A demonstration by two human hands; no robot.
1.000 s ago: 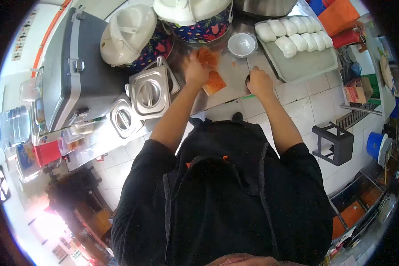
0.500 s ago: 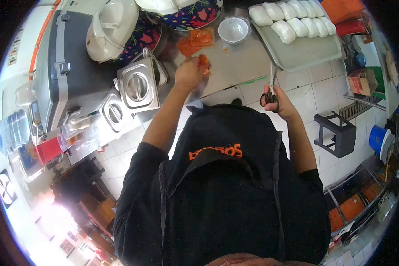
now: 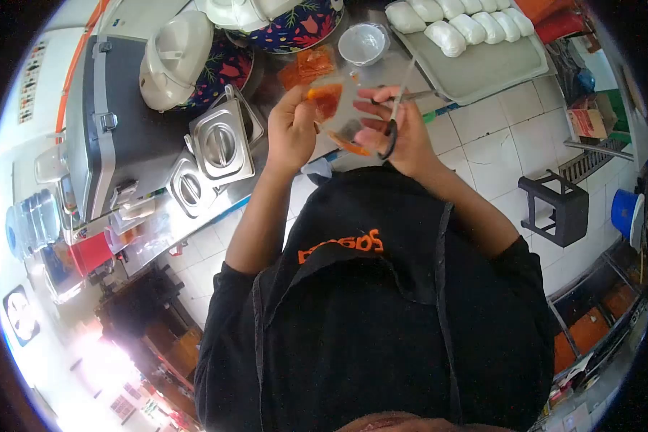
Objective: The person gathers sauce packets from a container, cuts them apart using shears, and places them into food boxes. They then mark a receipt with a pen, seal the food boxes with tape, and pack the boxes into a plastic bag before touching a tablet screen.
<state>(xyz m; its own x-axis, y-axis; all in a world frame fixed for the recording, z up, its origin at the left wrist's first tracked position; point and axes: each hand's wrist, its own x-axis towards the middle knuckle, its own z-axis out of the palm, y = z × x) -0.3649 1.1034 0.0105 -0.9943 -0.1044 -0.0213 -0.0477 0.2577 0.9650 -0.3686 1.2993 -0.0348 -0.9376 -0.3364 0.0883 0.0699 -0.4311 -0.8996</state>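
Note:
My left hand [image 3: 293,129] is closed on a clear packet of orange-red food [image 3: 327,102], lifted above the metal counter. Close by on the right, my right hand [image 3: 403,129] has the black-handled scissors [image 3: 390,140] hooked on it, blades pointing up and away, with its other fingers spread towards the packet. More orange-red packets [image 3: 314,63] lie on the counter behind my left hand. A white bowl [image 3: 362,45] lined with plastic stands beyond them.
Several white wrapped portions [image 3: 470,30] sit on a grey tray [image 3: 475,81] at the back right. Lidded steel containers [image 3: 222,142], a patterned pot [image 3: 230,72] and a large grey box [image 3: 133,115] stand left. A black stool [image 3: 558,209] is on the tiled floor.
My left hand has raised the packet off the counter. My right hand has moved left and up with the scissors, close to the packet. The view has shifted slightly.

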